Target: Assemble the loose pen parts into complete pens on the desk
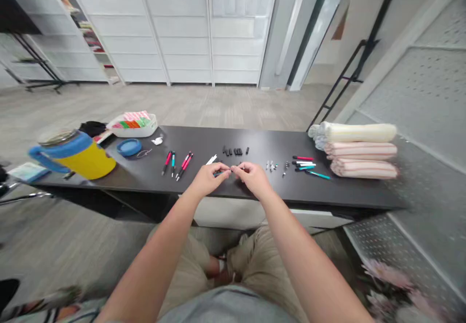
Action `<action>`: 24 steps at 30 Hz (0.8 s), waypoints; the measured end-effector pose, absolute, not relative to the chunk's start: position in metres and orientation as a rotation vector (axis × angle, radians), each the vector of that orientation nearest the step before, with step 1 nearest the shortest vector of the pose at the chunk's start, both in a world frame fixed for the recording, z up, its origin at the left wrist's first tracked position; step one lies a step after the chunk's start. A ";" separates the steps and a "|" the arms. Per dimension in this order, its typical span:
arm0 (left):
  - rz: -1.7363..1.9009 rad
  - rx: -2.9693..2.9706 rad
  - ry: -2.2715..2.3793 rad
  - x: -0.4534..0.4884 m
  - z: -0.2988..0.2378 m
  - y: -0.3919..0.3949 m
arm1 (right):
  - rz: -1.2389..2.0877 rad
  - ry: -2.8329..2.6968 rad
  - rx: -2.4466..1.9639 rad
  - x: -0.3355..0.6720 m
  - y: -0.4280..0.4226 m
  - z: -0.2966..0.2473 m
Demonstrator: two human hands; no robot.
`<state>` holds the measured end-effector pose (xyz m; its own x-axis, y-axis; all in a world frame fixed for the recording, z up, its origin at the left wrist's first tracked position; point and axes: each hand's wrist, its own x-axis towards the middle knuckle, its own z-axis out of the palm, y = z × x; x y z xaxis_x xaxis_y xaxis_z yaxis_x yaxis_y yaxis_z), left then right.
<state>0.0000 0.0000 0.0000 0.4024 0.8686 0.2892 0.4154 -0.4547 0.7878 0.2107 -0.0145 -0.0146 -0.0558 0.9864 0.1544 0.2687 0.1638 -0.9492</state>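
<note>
Head view, looking down at my own hands: my left hand [209, 178] is closed in a pinch around a slim teal pen barrel [220, 173]. My right hand [254, 179] comes in from the other side, its fingertips [241, 169] closed on something too small to make out, close to the barrel's end. My hands almost touch, just above the near edge of a black table [291, 192]. For a part this thin, a close pinch with steady wrists seems the best way to keep both ends lined up. Just ahead of my hands lie white pen pieces [211, 159] and a row of small black parts [233, 151]. To the left are red, pink and teal pens [178, 164]. To the right are tiny metal parts [272, 166] and more pens [304, 163]. Farther out, folded striped towels [360, 151] are stacked at the right end, and a yellow-and-blue mug [74, 155] stands at the left end beside a round blue lid [128, 147].
</note>
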 end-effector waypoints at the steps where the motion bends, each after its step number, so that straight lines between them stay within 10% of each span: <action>1: 0.958 2.030 1.100 0.000 0.000 0.000 | 0.970 -1.508 -1.261 0.211 -0.014 -0.014; 24: 1.049 2.043 1.096 0.002 0.000 0.000 | 1.129 -1.434 -1.100 0.213 -0.010 -0.018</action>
